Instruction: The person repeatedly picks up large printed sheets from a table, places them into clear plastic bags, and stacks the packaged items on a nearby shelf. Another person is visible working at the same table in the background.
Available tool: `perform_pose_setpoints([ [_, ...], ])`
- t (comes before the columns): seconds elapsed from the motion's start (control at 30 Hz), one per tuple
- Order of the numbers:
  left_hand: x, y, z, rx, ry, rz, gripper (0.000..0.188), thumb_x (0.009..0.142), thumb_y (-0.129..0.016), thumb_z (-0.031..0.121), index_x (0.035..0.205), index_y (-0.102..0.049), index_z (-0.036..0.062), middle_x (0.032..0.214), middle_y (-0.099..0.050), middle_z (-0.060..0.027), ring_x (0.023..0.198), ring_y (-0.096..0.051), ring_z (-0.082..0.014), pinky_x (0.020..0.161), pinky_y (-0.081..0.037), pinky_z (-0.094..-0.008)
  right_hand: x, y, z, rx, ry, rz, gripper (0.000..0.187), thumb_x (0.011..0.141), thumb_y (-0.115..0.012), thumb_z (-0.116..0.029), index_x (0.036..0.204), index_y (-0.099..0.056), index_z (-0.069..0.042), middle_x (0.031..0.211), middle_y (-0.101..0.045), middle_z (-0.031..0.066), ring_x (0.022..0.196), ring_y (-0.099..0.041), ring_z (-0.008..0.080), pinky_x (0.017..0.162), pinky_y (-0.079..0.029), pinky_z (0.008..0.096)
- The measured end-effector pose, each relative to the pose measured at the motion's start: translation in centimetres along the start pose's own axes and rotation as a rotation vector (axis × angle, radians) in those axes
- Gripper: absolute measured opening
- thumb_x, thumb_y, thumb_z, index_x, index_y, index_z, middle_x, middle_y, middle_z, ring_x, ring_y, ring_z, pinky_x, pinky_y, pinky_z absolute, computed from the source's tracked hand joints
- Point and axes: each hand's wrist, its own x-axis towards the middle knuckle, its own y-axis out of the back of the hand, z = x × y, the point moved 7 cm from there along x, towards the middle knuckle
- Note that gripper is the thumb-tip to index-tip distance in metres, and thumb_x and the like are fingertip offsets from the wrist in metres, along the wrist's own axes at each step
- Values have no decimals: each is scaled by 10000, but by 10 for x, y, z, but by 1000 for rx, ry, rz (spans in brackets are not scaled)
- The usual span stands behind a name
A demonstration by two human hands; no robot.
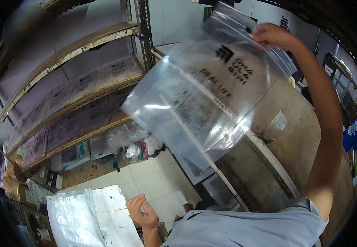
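My right hand [270, 35], raised at the upper right, pinches the upper edge of a large clear plastic zip bag [232, 111] with black printing. The bag hangs slantwise across the middle, and the shelf edges show through it. Low at the left, my left hand [142, 212] is empty, its fingers loosely bent and the thumb apart. Beside it lies a stack of clear plastic bags [77, 220] on a white, stained board [114, 214]. My left hand appears just off the board's right edge; contact cannot be made out.
A metal rack [69, 107] at the left bears rows of printed clear bags. Under it are crumpled plastic bags [131, 142] and a cardboard box [17, 189]. A brown board surface [298, 136] with pale edge strips spans the right. Tiled floor [145, 175] shows between.
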Motion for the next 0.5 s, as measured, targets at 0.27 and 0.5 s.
perform_pose_setpoints([
  [0.27,-169,-104,-157,182,410,-570,140,846,-598,124,869,-674,8,816,-665,-182,744,-641,-338,684,-496,-426,-2,6,204,-65,-252,-39,128,770,-630,-63,887,-629,-10,754,-618,61,637,-565,152,572,-458,314],
  [0.5,-343,-92,-242,361,1012,-925,268,825,-594,235,924,-695,8,880,-683,-210,838,-661,-352,767,-521,-425,-1,-18,282,-19,-375,12,72,765,-641,-39,754,-569,-39,613,-559,39,498,-519,129,436,-389,285],
])
